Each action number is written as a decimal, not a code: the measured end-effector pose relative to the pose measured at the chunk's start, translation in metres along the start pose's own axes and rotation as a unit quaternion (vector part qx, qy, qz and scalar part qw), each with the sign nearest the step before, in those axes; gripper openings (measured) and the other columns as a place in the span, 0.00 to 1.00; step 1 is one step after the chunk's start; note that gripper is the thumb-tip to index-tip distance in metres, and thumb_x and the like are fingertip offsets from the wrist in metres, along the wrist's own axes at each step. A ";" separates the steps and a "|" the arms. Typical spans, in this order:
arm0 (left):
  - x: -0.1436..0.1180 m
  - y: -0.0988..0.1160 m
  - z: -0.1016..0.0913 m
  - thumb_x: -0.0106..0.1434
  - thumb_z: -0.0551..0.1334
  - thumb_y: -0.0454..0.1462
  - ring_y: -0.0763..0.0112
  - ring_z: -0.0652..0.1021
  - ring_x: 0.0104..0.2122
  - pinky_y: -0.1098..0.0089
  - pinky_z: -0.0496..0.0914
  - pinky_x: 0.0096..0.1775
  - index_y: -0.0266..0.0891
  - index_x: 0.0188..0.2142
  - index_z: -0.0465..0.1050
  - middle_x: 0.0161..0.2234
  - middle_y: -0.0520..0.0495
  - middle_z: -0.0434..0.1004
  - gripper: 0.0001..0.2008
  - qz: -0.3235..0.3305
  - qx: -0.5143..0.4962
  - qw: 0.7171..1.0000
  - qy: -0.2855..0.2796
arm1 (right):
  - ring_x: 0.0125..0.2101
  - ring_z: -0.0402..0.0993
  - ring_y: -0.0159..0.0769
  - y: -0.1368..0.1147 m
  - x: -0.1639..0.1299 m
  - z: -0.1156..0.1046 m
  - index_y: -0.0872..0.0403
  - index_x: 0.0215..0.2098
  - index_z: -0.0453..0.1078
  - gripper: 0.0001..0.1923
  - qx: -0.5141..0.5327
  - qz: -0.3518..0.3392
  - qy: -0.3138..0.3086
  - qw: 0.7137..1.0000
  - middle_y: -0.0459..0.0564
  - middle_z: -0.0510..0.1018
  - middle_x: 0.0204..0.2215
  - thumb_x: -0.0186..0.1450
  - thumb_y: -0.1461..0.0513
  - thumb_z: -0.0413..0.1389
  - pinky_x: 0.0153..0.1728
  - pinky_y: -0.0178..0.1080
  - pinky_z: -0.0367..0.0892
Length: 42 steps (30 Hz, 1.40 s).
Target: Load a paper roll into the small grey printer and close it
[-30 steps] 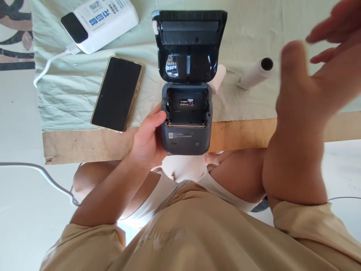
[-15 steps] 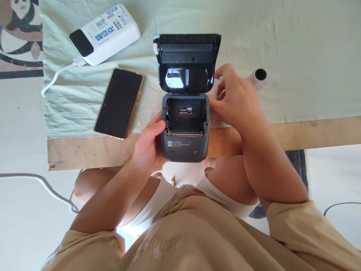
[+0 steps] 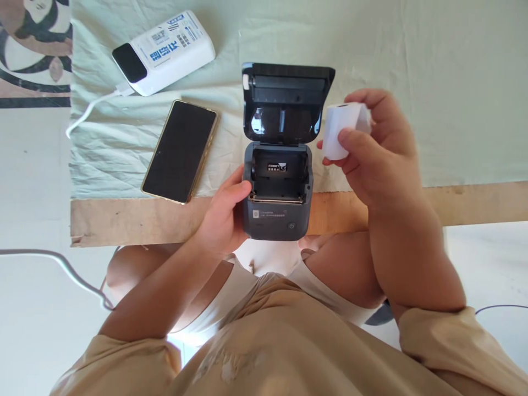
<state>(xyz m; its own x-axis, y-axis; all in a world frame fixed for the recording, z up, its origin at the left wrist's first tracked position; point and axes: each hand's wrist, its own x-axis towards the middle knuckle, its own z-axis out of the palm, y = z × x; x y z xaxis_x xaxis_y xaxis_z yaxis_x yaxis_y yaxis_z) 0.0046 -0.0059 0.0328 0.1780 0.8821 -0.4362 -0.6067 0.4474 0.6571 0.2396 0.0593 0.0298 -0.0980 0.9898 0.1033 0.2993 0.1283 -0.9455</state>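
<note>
A dark grey label printer [image 3: 277,214] is held at the table's near edge, its black lid [image 3: 287,102] swung up and its paper bay bare inside. My left hand [image 3: 225,217] grips the printer's left side, thumb on the upper rim and the other fingers partly hidden behind it. Just right of the lid, my right hand [image 3: 379,146] pinches a white paper roll [image 3: 340,132] between thumb and fingers, clear of the printer. Part of the roll's dark core opening shows at its top.
A phone [image 3: 180,151] lies face up on the green cloth [image 3: 454,82], left of the printer. Behind it rests a white power bank [image 3: 165,52] with a white cable [image 3: 88,110] plugged in. The bare wooden table edge [image 3: 124,223] runs along the front.
My right hand has lifted the white paper roll from beside the printer and moved it right, into plain view. My left hand keeps its hold on the printer. The whole view has shifted slightly.
</note>
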 end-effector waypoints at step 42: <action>-0.007 -0.014 -0.005 0.57 0.78 0.36 0.49 0.90 0.47 0.60 0.87 0.43 0.45 0.57 0.77 0.39 0.49 0.85 0.29 0.036 0.097 0.995 0.014 | 0.49 0.77 0.48 -0.029 -0.029 0.017 0.41 0.53 0.76 0.14 -0.238 -0.256 -0.095 0.932 0.52 0.77 0.53 0.72 0.48 0.64 0.42 0.51 0.80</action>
<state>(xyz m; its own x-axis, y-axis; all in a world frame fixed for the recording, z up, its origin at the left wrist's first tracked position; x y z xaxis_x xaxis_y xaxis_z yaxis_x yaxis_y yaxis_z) 0.0079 -0.0193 0.0231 0.1173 0.9093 -0.3993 -0.4552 0.4065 0.7922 0.2177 0.0258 0.0493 -0.4973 0.7681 0.4034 0.5502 0.6387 -0.5379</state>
